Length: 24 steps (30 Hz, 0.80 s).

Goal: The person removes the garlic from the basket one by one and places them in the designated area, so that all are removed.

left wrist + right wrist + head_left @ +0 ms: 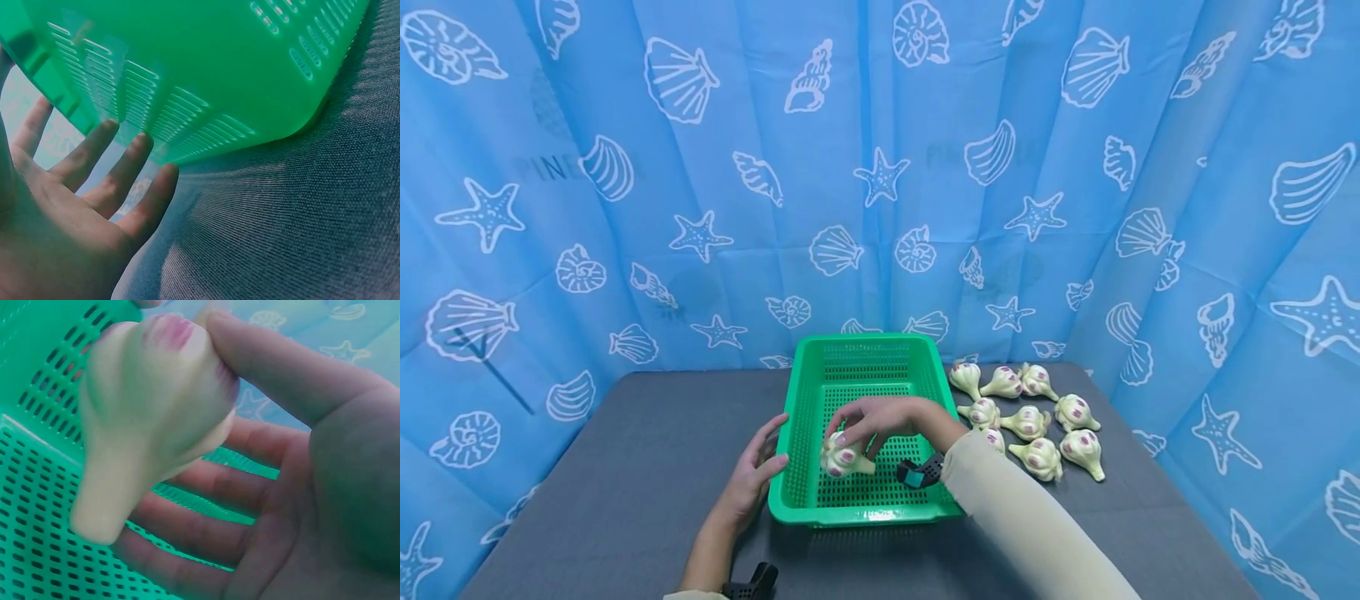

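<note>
Over the inside of a green plastic basket [868, 515], my right hand [889, 417] holds a garlic bulb [842, 458] between thumb and fingers. In the right wrist view the bulb [156, 394] is pale with purple patches, its thick stem pointing down toward the perforated basket floor. My left hand [751, 479] is at the basket's left side, fingertips at the rim. The left wrist view shows its spread, nearly straight fingers [140, 203] against the slotted outer wall [206, 81].
Several more garlic bulbs [1028, 422] lie in loose rows on the grey tabletop [662, 467] right of the basket, one partly hidden by my right sleeve [1022, 508]. A blue curtain [880, 208] with white shell prints hangs behind the table and along its sides.
</note>
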### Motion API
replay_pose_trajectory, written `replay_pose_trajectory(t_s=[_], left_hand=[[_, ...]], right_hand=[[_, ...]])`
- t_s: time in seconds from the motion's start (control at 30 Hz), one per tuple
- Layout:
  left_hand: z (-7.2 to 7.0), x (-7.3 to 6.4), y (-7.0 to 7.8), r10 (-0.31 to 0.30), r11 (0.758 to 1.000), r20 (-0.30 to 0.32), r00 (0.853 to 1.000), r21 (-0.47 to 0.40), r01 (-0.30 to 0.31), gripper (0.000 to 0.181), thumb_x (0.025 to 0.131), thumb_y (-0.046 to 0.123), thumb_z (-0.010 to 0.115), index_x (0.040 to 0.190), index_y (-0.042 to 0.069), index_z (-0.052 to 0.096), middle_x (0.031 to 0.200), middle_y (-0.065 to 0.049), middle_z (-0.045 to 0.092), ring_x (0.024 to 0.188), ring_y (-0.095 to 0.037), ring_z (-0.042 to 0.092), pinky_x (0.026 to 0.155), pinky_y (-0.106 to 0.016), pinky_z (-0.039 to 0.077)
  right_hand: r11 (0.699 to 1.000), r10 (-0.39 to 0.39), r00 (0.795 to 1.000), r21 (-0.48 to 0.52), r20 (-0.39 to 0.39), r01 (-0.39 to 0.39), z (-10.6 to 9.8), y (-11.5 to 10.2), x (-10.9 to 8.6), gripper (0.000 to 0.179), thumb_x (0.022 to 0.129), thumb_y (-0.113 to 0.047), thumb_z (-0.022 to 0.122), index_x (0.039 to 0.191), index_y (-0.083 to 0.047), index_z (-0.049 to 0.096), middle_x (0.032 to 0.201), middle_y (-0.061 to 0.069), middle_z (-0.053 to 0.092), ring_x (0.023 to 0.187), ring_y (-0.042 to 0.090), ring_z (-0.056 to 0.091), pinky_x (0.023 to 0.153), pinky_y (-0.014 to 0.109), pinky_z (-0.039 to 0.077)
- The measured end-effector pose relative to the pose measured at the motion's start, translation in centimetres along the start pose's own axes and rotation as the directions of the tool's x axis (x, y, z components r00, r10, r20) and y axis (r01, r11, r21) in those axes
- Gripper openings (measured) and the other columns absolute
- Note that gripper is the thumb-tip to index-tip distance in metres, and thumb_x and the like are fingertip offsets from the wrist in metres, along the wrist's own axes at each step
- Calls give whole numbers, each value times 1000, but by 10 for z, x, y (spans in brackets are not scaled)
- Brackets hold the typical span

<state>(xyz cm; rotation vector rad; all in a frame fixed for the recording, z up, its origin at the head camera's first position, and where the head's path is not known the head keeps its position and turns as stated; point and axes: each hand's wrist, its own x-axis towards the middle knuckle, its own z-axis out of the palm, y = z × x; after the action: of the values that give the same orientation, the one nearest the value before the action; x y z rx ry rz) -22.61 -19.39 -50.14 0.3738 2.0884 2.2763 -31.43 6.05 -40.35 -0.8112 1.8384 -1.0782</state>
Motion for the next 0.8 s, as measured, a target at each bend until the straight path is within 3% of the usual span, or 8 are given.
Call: replay_pose_trajectory(t_s=[0.27,0.47,0.6,0.8], left_hand=[[-1,0,-1,32,999,35,999,-3,-32,61,98,7,50,153,11,25,150,-26,28,131,-39,34,91,-31,46],[-2,0,-2,43,999,43,998,-6,-43,61,98,6,49,154,11,24,151,-25,27,129,-25,39,91,-30,46],[-2,0,-2,47,999,46,998,-7,-47,62,98,6,49,154,11,24,151,-25,27,125,-13,44,92,-30,46],[-2,0,-3,64,998,51,997,3,-64,62,97,6,49,154,10,23,151,-27,26,123,-9,45,91,-30,46]], right_hand=[[999,-50,993,0,-106,50,-8,-2,-17,28,97,-21,61,122,-8,61,103,11,65,84,22,63,75,47,54],[994,-108,979,-15,-173,107,-11,-4,-33,29,98,-18,59,124,-4,59,103,10,65,90,21,63,75,45,54],[989,-147,960,-10,-236,149,-13,-4,-43,31,99,-17,58,126,-4,58,105,10,64,92,23,63,76,47,53],[976,-216,917,-43,-335,214,-15,1,-57,33,99,-15,57,128,-1,56,107,11,63,92,23,63,78,53,52]])
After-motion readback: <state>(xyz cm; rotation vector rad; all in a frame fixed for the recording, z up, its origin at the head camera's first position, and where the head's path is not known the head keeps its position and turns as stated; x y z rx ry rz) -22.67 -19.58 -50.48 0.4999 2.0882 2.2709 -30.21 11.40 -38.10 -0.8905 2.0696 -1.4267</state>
